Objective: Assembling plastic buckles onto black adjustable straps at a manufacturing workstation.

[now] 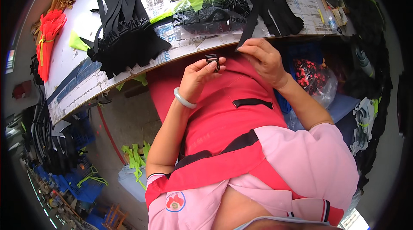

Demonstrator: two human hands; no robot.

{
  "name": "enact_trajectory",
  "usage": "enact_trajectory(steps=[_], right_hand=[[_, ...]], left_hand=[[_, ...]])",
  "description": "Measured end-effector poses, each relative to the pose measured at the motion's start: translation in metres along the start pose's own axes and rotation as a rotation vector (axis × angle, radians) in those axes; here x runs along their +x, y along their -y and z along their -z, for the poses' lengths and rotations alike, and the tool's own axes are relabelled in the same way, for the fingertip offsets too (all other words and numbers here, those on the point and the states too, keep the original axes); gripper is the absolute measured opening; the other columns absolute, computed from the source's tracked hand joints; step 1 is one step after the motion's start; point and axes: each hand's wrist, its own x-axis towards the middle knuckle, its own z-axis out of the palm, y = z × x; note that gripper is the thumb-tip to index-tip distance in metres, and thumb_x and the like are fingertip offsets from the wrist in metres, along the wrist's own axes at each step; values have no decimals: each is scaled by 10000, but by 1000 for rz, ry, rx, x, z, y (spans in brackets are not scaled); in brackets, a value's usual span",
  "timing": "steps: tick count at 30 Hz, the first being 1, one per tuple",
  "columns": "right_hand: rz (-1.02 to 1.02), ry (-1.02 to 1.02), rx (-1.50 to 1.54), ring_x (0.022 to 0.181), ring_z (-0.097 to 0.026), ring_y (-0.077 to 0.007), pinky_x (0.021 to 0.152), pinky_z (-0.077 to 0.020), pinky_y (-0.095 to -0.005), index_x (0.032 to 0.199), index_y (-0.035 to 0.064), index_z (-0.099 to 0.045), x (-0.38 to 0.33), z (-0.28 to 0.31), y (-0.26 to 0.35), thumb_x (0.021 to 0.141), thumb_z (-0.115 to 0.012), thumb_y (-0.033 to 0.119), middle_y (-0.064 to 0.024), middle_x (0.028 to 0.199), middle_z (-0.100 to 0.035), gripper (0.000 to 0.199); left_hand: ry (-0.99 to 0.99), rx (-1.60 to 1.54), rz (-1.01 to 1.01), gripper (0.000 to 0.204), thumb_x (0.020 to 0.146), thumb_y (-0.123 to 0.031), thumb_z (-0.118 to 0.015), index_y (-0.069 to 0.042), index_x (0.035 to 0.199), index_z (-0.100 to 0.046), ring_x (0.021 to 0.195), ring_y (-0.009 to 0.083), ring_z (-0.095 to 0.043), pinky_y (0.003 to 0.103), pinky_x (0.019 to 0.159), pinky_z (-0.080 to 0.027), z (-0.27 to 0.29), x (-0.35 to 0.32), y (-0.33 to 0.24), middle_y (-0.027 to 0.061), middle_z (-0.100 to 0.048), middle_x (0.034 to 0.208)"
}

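Note:
My left hand (199, 75) pinches a small black plastic buckle (212, 59) between thumb and fingers, just off the table's front edge. To its right, my right hand (263, 60) is closed on the lower end of a black webbing strap (248, 32), which runs up over the edge onto a pile of similar straps. Strap and buckle are apart from each other. On the table's left part lies a bundle of black straps (124, 36), with buckles showing across its middle. A clear plastic bag (211, 12) holding black buckles lies between the two piles.
The white table (64, 68) has a worn edge curving in front of me. Red strips (50, 36) lie tied at its far left. Under the right side, a clear bag (320, 81) holds red and black pieces. Blue crates (86, 182) and lime-green straps (137, 159) are at lower left.

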Motion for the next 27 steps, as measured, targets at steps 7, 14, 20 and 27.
enact_trajectory(steps=[7,14,20,27], right_hand=[[-496,144,571,840,-610,-133,732,-488,-235,1013,5,-640,-18,-35,29,889,-614,62,-50,950,-622,139],[-1032,279,1272,637,-524,-34,567,-425,-187,1065,27,-658,2,-54,-2,931,-604,277,-28,886,-642,289],[-712,-252,1268,617,-469,-31,513,-375,-167,1097,-30,-623,67,31,-70,931,-602,194,-74,917,-646,280],[-781,454,910,397,-375,0,369,-277,-150,1041,47,-634,45,-33,0,952,-568,227,14,668,-590,212]], left_hand=[[80,284,-93,153,899,-94,-613,25,977,-671,812,120,-620,250,769,-488,31,8,11,54,-675,892],[57,579,-106,125,850,-81,-677,31,903,-690,741,70,-556,218,675,-445,63,-26,22,-3,-624,792],[-125,722,1,166,832,-90,-694,17,959,-699,813,87,-576,238,730,-470,130,-57,11,29,-643,902],[-380,542,-534,182,884,-114,-650,35,986,-675,788,77,-546,209,678,-427,109,-43,-1,26,-585,933]])
